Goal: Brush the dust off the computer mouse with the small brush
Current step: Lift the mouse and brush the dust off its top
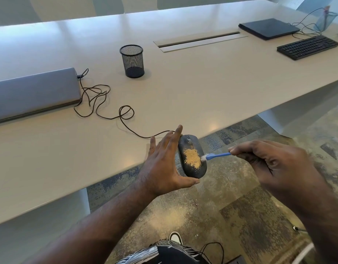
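Blue-handled, the small brush (pixel 215 155) sits pinched in our right hand (pixel 274 164), its white bristles touching the right side of the computer mouse (pixel 192 156) beside a patch of tan dust (pixel 192 158). Our left hand (pixel 164 162) cradles the mouse, fingers spread, just past the table's (pixel 202 96) near edge. Its cable (pixel 114 111) trails to a grey laptop (pixel 34 92) at the left edge; a mesh cup (pixel 132 60) stands farther back.

A mesh pen cup (pixel 133 60) stands on the desk (pixel 202 88), well beyond the fingers. A closed grey laptop (pixel 33 93) lies far to their left; a black keyboard (pixel 308 47) and dark laptop (pixel 269 28) far right.
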Available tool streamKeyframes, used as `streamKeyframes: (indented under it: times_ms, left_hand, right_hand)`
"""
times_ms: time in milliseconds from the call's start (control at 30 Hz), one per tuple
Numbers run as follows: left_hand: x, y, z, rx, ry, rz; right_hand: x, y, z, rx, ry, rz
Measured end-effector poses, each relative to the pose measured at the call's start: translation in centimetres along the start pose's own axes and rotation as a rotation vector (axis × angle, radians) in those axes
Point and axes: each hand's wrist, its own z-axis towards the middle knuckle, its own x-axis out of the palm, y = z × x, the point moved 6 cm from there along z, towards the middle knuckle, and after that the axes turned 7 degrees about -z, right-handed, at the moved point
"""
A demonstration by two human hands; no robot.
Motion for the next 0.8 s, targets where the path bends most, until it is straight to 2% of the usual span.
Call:
streamKeyframes:
  times_ms: [133,300,500,667,800]
  left_hand:
    - [0.0,-0.1,0.2,-0.004,-0.002,-0.005]
    - [-0.2,-0.2,0.2,-0.007,-0.005,0.003]
    - [-0.1,-0.3,0.3,-0.008,-0.002,0.008]
    - [-0.2,-0.1,0.4,-0.020,-0.009,0.012]
    - [0.0,-0.2,0.4,-0.020,0.000,0.018]
  right_hand:
    - [0.6,-0.5,-0.1,0.015,0.040,-0.061]
    - [0.0,-0.2,-0.3,-0.012,0.000,-0.023]
    - [1.0,0.6,-0.7,-0.066,0.090,-0.064]
    - [0.2,-0.3,-0.8,-0.011,0.040,-0.062]
    - [0.4,1.0,-0.9,-0.090,0.044,-0.045]
